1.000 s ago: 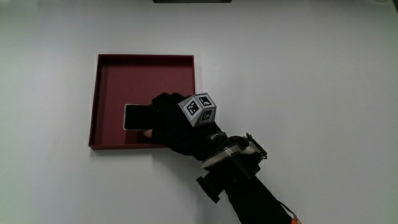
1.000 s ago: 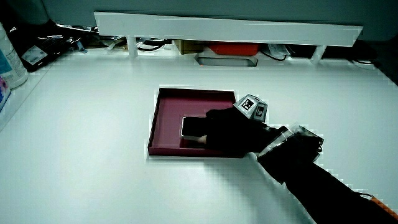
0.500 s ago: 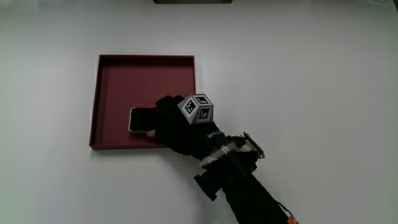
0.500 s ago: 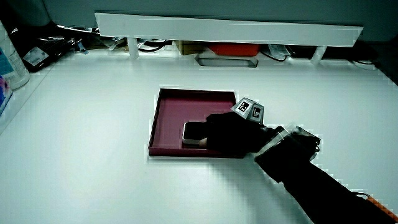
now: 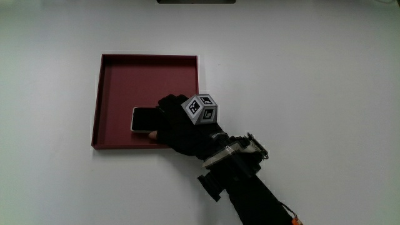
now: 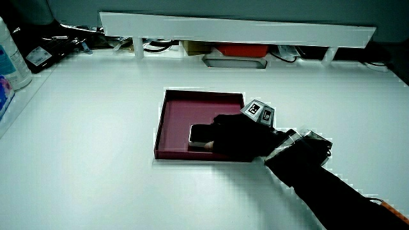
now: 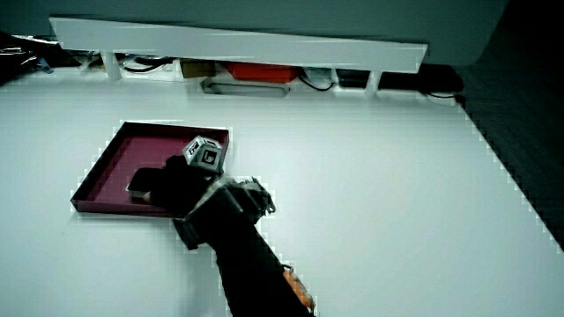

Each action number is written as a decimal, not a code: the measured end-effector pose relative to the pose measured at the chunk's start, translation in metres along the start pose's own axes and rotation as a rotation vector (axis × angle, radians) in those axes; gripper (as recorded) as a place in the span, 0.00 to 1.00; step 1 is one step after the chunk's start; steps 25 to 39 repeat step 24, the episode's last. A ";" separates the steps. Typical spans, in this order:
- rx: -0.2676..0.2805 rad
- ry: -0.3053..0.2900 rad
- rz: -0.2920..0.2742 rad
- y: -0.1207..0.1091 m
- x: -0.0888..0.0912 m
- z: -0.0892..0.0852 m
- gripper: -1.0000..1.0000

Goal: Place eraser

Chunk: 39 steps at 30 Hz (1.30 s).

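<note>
The gloved hand (image 5: 178, 125) reaches into the shallow red tray (image 5: 119, 75), fingers closed around a dark eraser (image 5: 142, 119) lying near the tray's wall nearest the person, apparently to set it down.

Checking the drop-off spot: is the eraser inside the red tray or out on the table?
Inside. The eraser lies flat within the walls of the red tray, near the wall closest to the person, with the hand gripping one end.

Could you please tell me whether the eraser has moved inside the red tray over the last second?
Yes. The eraser, held by the hand, has slid away from the tray wall it was beside.
</note>
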 end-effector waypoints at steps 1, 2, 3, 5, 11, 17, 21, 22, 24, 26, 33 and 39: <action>0.006 0.020 0.013 -0.002 -0.001 0.002 0.18; 0.008 0.021 0.024 -0.003 -0.002 0.003 0.16; 0.016 0.027 0.030 -0.004 -0.003 0.005 0.15; 0.024 0.031 0.051 -0.009 -0.008 0.011 0.11; 0.033 0.003 0.120 -0.032 -0.023 0.043 0.02; -0.065 0.053 0.201 -0.055 -0.023 0.069 0.00; -0.079 0.026 0.196 -0.077 -0.030 0.089 0.00; -0.074 0.029 0.216 -0.081 -0.030 0.092 0.00; -0.079 0.022 0.205 -0.090 -0.032 0.100 0.00; -0.079 0.022 0.205 -0.090 -0.032 0.100 0.00; -0.079 0.022 0.205 -0.090 -0.032 0.100 0.00; -0.079 0.022 0.205 -0.090 -0.032 0.100 0.00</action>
